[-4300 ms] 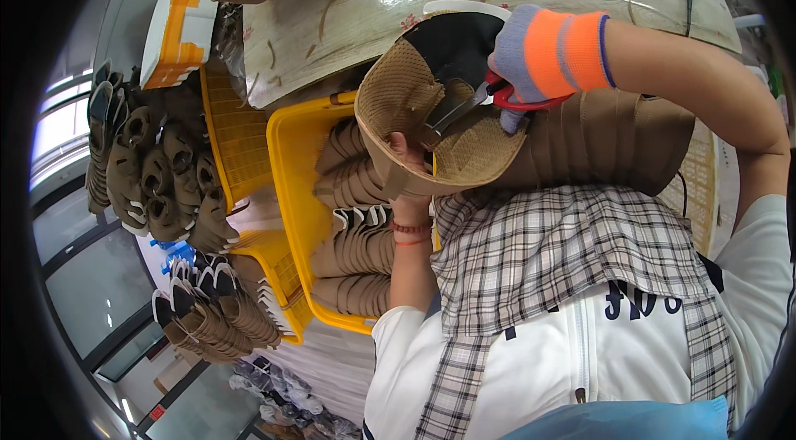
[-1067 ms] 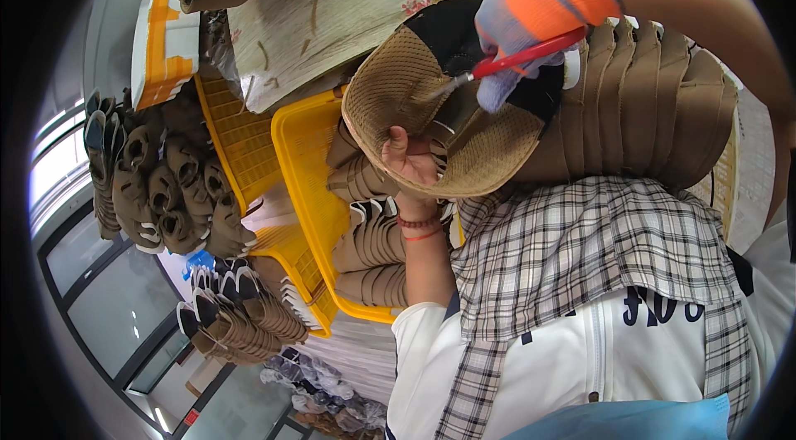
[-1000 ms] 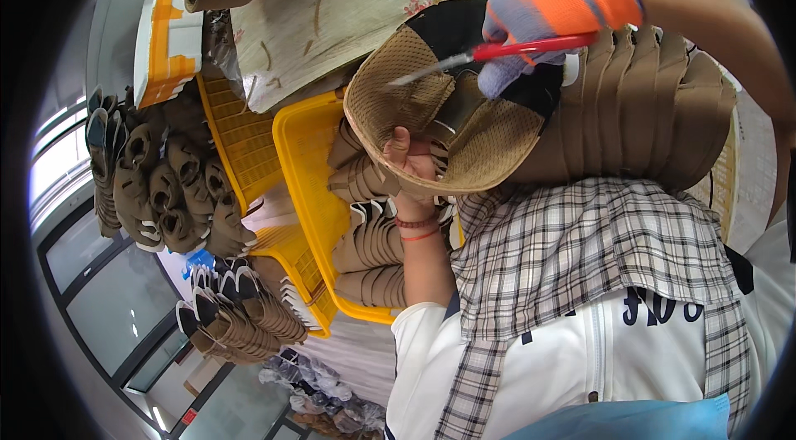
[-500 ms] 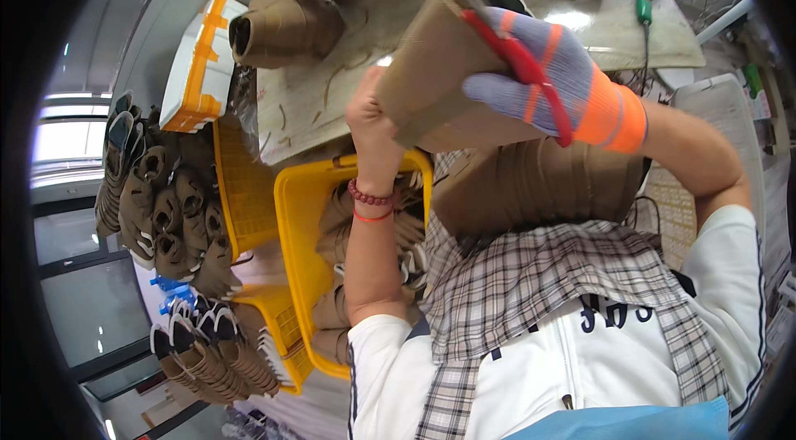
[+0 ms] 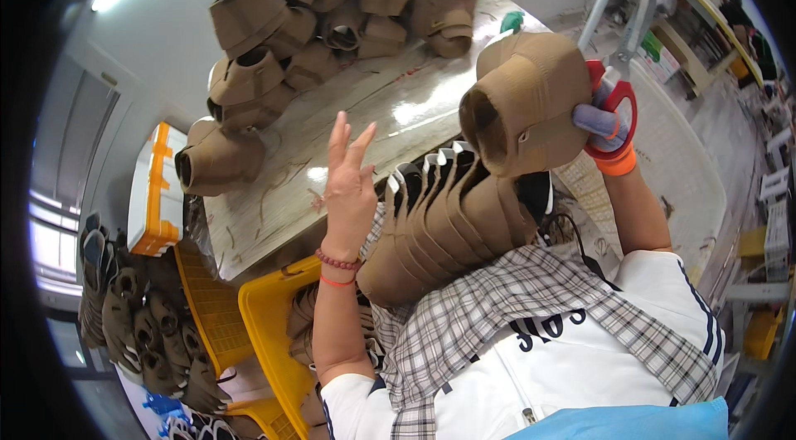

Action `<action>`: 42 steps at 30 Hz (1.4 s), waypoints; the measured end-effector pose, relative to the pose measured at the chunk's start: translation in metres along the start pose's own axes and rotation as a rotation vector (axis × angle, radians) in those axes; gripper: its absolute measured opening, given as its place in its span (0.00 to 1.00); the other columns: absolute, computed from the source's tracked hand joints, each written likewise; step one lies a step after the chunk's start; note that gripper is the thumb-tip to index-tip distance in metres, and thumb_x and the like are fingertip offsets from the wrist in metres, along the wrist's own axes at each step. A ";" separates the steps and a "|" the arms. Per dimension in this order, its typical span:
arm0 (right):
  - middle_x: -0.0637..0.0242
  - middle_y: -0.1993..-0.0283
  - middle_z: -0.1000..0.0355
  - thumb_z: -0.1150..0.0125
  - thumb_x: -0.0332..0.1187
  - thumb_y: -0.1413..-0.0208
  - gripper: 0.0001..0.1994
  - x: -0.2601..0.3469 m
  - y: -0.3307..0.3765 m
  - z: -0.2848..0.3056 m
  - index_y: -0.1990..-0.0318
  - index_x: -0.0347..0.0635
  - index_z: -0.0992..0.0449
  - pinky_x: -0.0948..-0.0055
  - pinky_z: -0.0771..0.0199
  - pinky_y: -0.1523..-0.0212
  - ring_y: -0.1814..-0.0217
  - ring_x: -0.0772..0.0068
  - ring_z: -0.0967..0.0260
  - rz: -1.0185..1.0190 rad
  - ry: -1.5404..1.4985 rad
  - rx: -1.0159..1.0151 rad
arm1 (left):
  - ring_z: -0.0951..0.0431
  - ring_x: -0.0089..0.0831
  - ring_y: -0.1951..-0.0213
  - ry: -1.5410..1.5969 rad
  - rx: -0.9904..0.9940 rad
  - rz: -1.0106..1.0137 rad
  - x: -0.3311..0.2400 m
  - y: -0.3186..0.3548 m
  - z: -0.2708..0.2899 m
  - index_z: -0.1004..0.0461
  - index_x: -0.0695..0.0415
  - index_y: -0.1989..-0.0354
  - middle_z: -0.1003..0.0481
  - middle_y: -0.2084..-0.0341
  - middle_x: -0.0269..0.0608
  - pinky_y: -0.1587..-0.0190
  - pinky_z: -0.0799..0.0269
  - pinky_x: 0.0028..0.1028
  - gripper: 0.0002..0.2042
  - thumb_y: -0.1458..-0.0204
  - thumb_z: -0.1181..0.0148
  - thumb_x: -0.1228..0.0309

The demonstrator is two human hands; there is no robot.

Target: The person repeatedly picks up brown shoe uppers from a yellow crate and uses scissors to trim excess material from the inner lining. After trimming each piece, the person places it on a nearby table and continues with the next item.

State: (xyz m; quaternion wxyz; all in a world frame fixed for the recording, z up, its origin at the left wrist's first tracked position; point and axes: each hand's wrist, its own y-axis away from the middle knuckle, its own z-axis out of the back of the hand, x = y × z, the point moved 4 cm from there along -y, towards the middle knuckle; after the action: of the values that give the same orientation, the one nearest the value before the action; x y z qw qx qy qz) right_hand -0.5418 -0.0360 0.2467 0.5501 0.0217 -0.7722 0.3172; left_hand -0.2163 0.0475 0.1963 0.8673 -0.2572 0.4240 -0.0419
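One bare left hand [image 5: 347,204], raised, fingers spread and free; one gloved right hand [image 5: 609,121], gripping red-handled scissors [image 5: 633,112] and a brown shoe upper [image 5: 543,100], aloft near a row of matching uppers [image 5: 452,233] against a checked apron [image 5: 522,282]; one desk [image 5: 286,199], bearing heaped uppers [image 5: 249,13].

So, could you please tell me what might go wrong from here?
The right hand holds both red-handled scissors and a brown piece; the blades are hidden, so they might nick it. The nested stack against the plaid apron is held by neither hand and could slide. The heaped pieces on the table might topple if bumped.
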 end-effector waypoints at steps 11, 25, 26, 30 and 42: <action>0.61 0.43 0.30 0.42 0.28 0.51 0.29 -0.033 0.089 0.090 0.38 0.39 0.36 0.65 0.32 0.41 0.46 0.62 0.29 0.028 -0.441 -0.156 | 0.21 0.25 0.69 0.255 0.020 -0.327 -0.081 -0.010 -0.089 0.20 0.60 0.62 0.22 0.70 0.40 0.65 0.26 0.23 0.09 0.52 0.35 0.82; 0.56 0.47 0.29 0.45 0.25 0.52 0.23 -0.029 0.090 0.063 0.44 0.34 0.32 0.63 0.29 0.44 0.46 0.60 0.29 0.093 -0.244 -0.459 | 0.24 0.29 0.76 0.087 0.021 -0.572 -0.086 -0.062 -0.130 0.30 0.60 0.70 0.25 0.76 0.38 0.73 0.28 0.25 0.04 0.49 0.40 0.79; 0.56 0.47 0.28 0.45 0.26 0.51 0.23 -0.031 0.093 0.066 0.44 0.34 0.32 0.63 0.29 0.44 0.47 0.60 0.29 0.108 -0.167 -0.499 | 0.24 0.26 0.76 0.312 0.083 -0.322 -0.080 -0.065 -0.133 0.30 0.61 0.70 0.25 0.75 0.37 0.72 0.28 0.24 0.04 0.47 0.41 0.78; 0.56 0.48 0.28 0.47 0.28 0.48 0.21 -0.030 0.089 0.066 0.45 0.33 0.31 0.63 0.28 0.44 0.47 0.60 0.29 0.150 -0.092 -0.454 | 0.23 0.22 0.69 0.700 0.326 0.065 -0.072 -0.057 -0.159 0.28 0.65 0.58 0.24 0.73 0.36 0.63 0.26 0.21 0.06 0.43 0.44 0.78; 0.69 0.58 0.30 0.44 0.34 0.47 0.27 -0.091 0.173 0.061 0.39 0.39 0.38 0.74 0.25 0.57 0.64 0.76 0.32 -0.266 -0.408 -0.483 | 0.29 0.19 0.70 0.928 0.496 0.269 -0.064 -0.044 -0.206 0.24 0.69 0.67 0.23 0.72 0.33 0.67 0.34 0.21 0.04 0.48 0.41 0.80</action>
State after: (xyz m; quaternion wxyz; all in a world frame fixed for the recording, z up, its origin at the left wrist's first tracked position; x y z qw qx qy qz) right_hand -0.6229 0.0419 0.0757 0.4100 0.0542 -0.9096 0.0399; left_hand -0.4070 -0.0570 0.1586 0.6213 0.0571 0.7692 -0.1384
